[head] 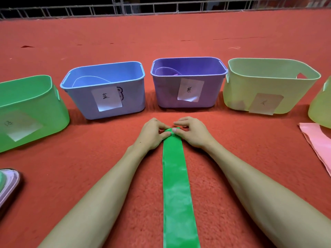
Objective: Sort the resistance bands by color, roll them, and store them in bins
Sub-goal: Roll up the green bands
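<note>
Fingers [165,135] round green band [176,185] tip

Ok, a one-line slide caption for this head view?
Left hand and right hand pinch the far end of the green band, labelled bins beyond.

Soft, even light from overhead fills this wide-angle view. The red carpet [161,42] is bright with no hot spots. Beyond the railing [161,8] at 12 o'clock, everything falls to black. Shadows are faint and short: a dim smudge under the blue bin [80,97] and the purple bin [166,93], and a soft darkening beside the forearms [100,194]. The glossy green band [176,176] carries pale, wavy sheen. Lens distortion bows the railing and tips the green bin [26,108] at 9 o'clock and the yellow bin [241,90] at 3 o'clock outward. A dark object [9,190] at 8 o'clock is blurred, while the centre is fairly sharp.
</note>
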Action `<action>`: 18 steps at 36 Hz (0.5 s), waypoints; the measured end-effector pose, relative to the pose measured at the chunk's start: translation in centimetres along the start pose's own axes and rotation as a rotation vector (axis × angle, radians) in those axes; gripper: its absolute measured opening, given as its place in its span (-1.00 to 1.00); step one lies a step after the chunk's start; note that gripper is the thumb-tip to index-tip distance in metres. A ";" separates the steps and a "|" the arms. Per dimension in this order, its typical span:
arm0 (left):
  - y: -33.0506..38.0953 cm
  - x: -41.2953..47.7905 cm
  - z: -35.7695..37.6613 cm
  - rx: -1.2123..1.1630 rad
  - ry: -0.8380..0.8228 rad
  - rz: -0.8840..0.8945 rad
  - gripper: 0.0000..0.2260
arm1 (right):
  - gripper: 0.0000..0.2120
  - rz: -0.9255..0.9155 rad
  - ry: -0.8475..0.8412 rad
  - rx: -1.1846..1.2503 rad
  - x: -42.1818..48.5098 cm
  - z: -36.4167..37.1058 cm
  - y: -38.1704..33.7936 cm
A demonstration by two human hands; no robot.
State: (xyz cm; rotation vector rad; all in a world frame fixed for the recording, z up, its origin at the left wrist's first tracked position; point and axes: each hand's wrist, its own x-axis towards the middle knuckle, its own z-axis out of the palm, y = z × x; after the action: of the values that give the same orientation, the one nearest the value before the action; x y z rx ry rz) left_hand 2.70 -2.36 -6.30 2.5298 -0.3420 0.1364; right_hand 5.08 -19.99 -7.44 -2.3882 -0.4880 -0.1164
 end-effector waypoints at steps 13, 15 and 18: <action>0.6 0.0 0.3 -0.068 0.101 -0.109 -0.89 | -0.83 0.060 -0.075 0.077 1.2 0.2 -0.4; 0.7 0.0 0.3 -0.070 0.109 -0.101 -0.91 | -0.85 0.067 -0.075 0.099 1.2 0.0 -0.4; 0.8 -0.2 0.4 -0.078 0.116 -0.095 -0.92 | -0.89 0.077 -0.076 0.128 0.9 -0.1 -0.5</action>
State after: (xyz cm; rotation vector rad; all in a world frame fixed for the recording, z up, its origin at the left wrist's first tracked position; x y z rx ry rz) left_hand 2.32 -3.21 -6.26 2.4432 -0.1781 0.2272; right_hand 5.69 -19.47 -6.87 -2.2886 -0.4255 0.0395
